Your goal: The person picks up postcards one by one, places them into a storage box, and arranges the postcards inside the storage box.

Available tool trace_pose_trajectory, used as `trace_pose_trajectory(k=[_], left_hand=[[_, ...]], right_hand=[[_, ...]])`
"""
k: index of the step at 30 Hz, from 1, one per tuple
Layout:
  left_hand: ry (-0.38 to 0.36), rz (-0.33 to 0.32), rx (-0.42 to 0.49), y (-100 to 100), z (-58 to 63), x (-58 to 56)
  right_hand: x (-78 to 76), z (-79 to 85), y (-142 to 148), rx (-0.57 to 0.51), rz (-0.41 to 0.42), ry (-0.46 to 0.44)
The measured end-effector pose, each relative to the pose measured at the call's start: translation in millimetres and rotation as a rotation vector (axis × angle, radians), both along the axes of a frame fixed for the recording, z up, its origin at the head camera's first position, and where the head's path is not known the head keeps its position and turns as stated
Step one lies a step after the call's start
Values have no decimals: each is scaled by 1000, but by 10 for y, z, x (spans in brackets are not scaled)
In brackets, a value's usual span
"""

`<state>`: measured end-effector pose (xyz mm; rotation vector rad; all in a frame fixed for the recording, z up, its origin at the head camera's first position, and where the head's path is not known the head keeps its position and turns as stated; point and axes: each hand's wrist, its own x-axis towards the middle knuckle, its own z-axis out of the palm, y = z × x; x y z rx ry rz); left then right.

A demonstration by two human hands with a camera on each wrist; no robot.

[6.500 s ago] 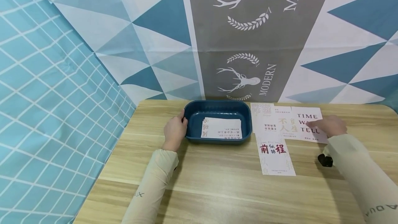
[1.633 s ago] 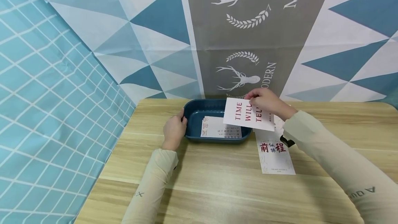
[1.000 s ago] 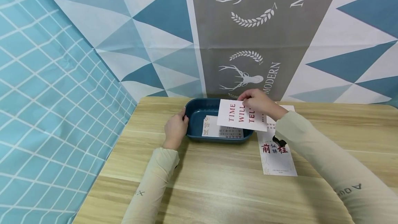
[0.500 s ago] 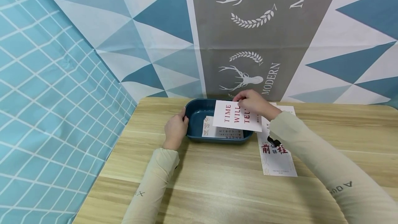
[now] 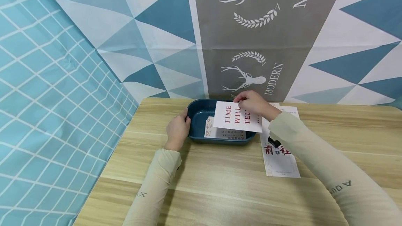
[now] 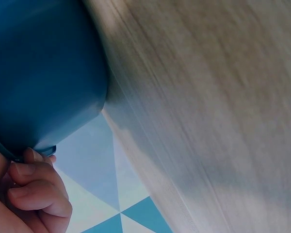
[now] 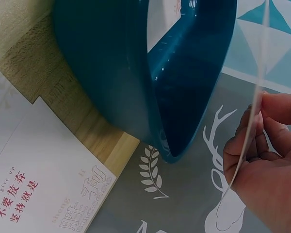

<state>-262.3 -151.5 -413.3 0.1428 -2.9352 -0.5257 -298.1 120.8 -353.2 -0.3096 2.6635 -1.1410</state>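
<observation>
Before me I see a wooden table (image 5: pixel 220 184) with light grain. Beyond its far edge is a backdrop (image 5: pixel 166 20) of blue and white triangles, with a grey band (image 5: pixel 251 41) bearing white deer prints (image 5: pixel 255 80). At left is a blue sheet (image 5: pixel 59 107) with white grid lines.

Behind the wooden table (image 5: pixel 204 180) is a wall covering (image 5: pixel 166 15) of white and blue triangles, its gray band (image 5: pixel 273 41), with white deer heads and MODERN, running down to the table's back edge. Left of the table hangs a creased light-blue sheet (image 5: pixel 47 114) with white grid lines. A pale sheen lies on the table.
</observation>
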Motion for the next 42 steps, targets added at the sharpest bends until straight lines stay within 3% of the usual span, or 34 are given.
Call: trace_pose_trajectory(k=[42], left_hand=[[-4,12,8,1,10,-3]], right_hand=[[-28,-76,-216,-16,20,-7]])
